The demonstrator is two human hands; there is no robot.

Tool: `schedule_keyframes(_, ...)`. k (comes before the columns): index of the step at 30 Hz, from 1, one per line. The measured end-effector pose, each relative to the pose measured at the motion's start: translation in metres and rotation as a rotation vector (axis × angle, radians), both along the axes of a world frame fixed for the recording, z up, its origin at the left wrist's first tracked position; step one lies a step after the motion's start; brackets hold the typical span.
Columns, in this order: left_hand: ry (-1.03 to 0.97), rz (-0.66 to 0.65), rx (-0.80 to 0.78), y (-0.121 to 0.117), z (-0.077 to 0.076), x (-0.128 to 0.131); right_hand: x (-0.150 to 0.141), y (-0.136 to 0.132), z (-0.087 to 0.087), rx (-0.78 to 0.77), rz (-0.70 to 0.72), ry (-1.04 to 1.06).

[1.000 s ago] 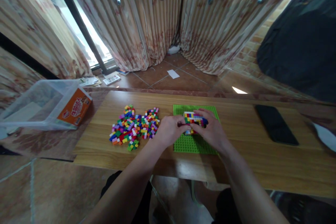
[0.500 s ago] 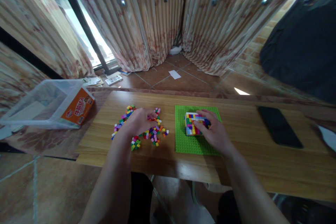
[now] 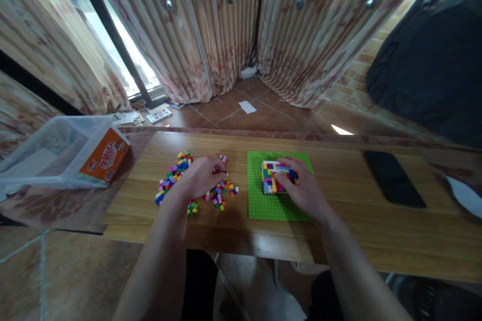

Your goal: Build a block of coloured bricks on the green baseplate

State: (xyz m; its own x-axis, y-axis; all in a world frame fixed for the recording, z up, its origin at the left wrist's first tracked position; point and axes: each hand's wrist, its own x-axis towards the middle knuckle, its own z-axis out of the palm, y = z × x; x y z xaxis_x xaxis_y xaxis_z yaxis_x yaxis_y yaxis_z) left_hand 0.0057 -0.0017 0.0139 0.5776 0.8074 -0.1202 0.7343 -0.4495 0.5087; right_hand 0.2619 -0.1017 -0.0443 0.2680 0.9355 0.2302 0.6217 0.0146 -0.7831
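Observation:
A green baseplate (image 3: 263, 205) lies on the wooden table (image 3: 350, 230). On it stands a small block of many-coloured bricks (image 3: 269, 176). My right hand (image 3: 303, 188) rests against that block, fingers curled round its right side. Left of the plate lies a loose pile of small coloured bricks (image 3: 176, 173). My left hand (image 3: 199, 175) sits on top of this pile, fingers bent down into the bricks; whether it grips one is hidden.
A black phone (image 3: 393, 178) lies flat on the table at the right. A clear plastic tub (image 3: 56, 153) with an orange box (image 3: 105, 155) stands at the left. Curtains (image 3: 226, 30) hang behind, above a tiled floor. A white object (image 3: 465, 195) shows at the far right edge.
My left hand left the brick block on the baseplate and moved left onto the loose pile. My right hand stayed on the block.

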Motion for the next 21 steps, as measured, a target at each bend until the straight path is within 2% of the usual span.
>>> schedule_keyframes(4, -0.163, -0.081, -0.066, -0.01, -0.001, 0.018, -0.001, 0.001, 0.0, 0.004, -0.007, -0.009)
schedule_keyframes(8, -0.294, -0.193, -0.156, -0.024, -0.011, 0.043, 0.0, 0.001, 0.0, 0.009, 0.0, -0.021)
schedule_keyframes(13, -0.345, -0.15, -0.214, -0.032, -0.02, 0.061, 0.0, 0.0, 0.001, 0.009, 0.009, -0.027)
schedule_keyframes(21, -0.336, -0.139, -0.211, -0.03, -0.028, 0.07, -0.001, 0.001, 0.001, 0.009, 0.005, -0.052)
